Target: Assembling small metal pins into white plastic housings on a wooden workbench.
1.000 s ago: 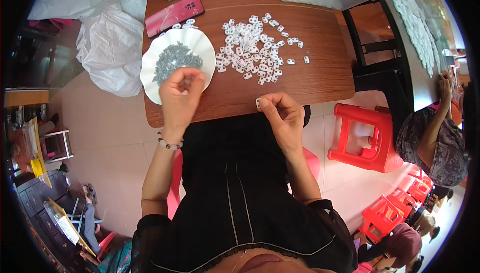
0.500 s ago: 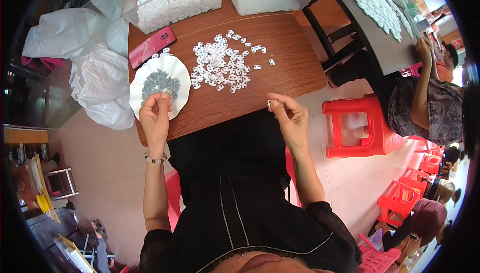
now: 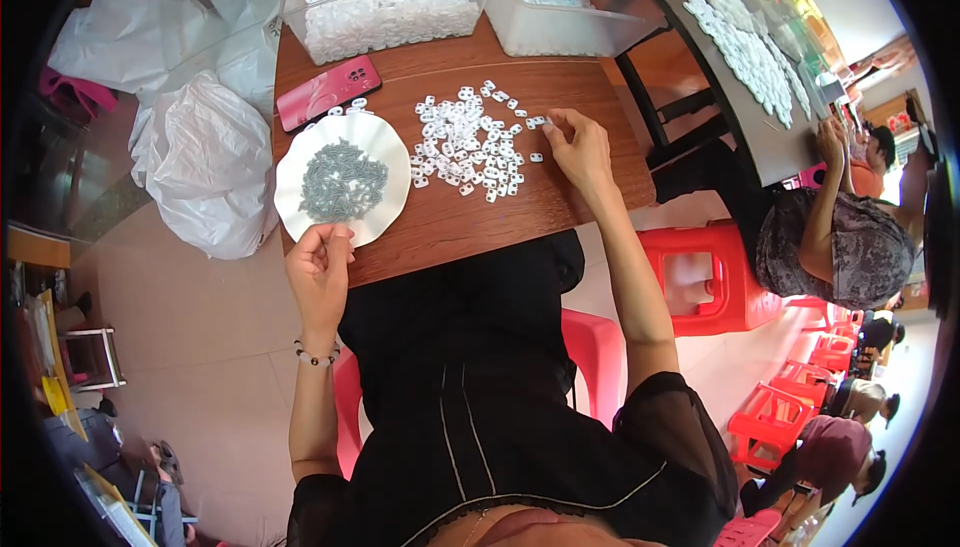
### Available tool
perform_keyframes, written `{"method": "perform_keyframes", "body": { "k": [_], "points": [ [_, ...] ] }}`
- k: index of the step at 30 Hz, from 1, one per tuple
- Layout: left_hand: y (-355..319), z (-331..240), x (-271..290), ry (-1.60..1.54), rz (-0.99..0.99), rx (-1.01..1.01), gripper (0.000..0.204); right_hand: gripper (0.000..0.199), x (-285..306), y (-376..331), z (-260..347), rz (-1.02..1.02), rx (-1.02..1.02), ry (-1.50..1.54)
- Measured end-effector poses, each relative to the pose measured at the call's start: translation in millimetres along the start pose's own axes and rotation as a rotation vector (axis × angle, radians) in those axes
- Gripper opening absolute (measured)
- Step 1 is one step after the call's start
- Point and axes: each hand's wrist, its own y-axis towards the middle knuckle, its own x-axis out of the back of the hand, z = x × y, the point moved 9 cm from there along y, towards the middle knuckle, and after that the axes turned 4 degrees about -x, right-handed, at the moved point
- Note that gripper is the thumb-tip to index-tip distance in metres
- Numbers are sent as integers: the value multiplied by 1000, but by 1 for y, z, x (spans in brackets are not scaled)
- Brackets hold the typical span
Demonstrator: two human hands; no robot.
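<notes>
My left hand (image 3: 320,277) is closed in a pinch at the near rim of a white wavy-edged plate (image 3: 397,162). Whatever lies between its fingertips is too small to make out. On the plate is a heap of small grey metal pins or screws (image 3: 342,182). My right hand (image 3: 582,155) reaches over the table, thumb and index fingertip together on a small white two-holed plastic piece (image 3: 538,121). That piece sits at the right edge of a loose pile of similar white pieces (image 3: 465,142), spread to the right of the plate.
A pink-red phone (image 3: 328,93) lies behind the plate on the brown table (image 3: 400,253). Two clear bins (image 3: 390,12) of white pieces stand at the back. White bags (image 3: 200,167) are at left. A red stool (image 3: 710,277) and a person (image 3: 840,227) at a grey table are at right.
My right hand has moved forward from the table's front edge to the pile's right side, with a white piece. My left hand has drawn back from the grey heap to the plate's near rim.
</notes>
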Motion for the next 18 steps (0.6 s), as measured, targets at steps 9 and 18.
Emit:
{"method": "perform_keyframes", "body": {
  "k": [9,18],
  "points": [
    [-2,4,23,-86,-16,35,13,23,-41,-28,79,160,214,47],
    [-3,7,26,-197,5,79,12,31,-96,-3,106,299,398,-156]
  ]
}}
